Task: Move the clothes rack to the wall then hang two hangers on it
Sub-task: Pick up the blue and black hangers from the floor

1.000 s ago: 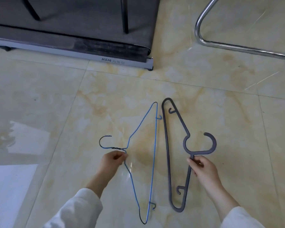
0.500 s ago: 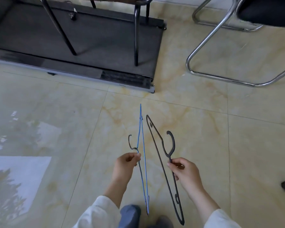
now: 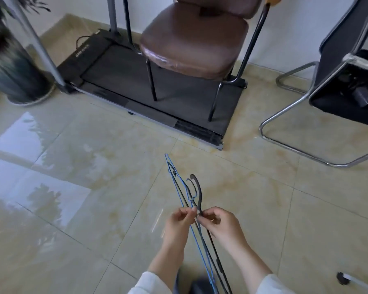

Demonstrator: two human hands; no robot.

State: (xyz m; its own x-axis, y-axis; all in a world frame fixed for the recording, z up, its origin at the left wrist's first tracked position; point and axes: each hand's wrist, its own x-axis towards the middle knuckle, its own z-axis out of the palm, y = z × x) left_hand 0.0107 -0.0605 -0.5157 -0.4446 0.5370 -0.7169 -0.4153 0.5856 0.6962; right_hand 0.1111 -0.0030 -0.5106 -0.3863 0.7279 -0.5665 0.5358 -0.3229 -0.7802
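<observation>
Two hangers are held upright side by side above the tiled floor, seen edge-on. The thin blue wire hanger (image 3: 180, 195) is pinched at its neck by my left hand (image 3: 179, 224). The dark grey plastic hanger (image 3: 198, 193), with its thick hook pointing up, is gripped at the neck by my right hand (image 3: 220, 225). Both hands nearly touch, and the two hangers overlap. Their lower ends run down past my sleeves to the frame's bottom edge. A small black caster with a pale bar (image 3: 343, 279) shows at the lower right; I cannot tell if it belongs to the clothes rack.
A black treadmill (image 3: 119, 81) lies flat ahead against the wall, with a brown padded chair (image 3: 193, 41) standing on it. A black chair with a chrome tube frame (image 3: 289, 143) is at the right. A dark plant pot (image 3: 13, 75) stands at the far left, beside a grey pole (image 3: 42, 52).
Both hangers have been lifted off the floor and brought together, hands now almost touching. The view has tilted up, so the chairs, treadmill and wall have come into sight.
</observation>
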